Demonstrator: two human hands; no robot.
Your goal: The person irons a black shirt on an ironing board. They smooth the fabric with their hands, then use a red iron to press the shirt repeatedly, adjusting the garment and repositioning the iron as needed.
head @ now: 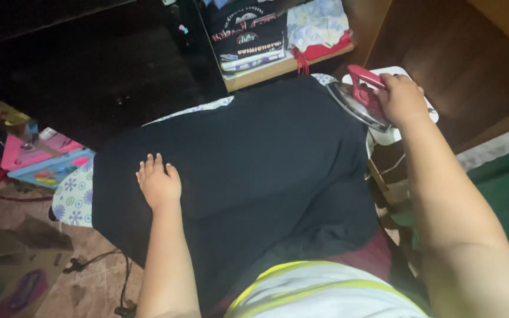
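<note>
1. Fingers of right hand (402, 97) clenched around red handle of iron (357, 101), tilted at far right end of board.
2. Left hand (158, 184), fingers released, lies flat on black garment (254, 159), near left.
3. Step judged: smoothing between passes; next move calls for iron lowered flat onto cloth.

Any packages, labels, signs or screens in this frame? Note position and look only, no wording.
Printed folded shirts: stacked on the shelf at top centre, black with red and white printed graphics.
Flat box: left edge beside the ironing board, pink and blue with coloured patches.
No screens or signs visible.

Dim room — wooden shelf (278, 69), green mat (502, 194), patterned floor (95, 282).
</note>
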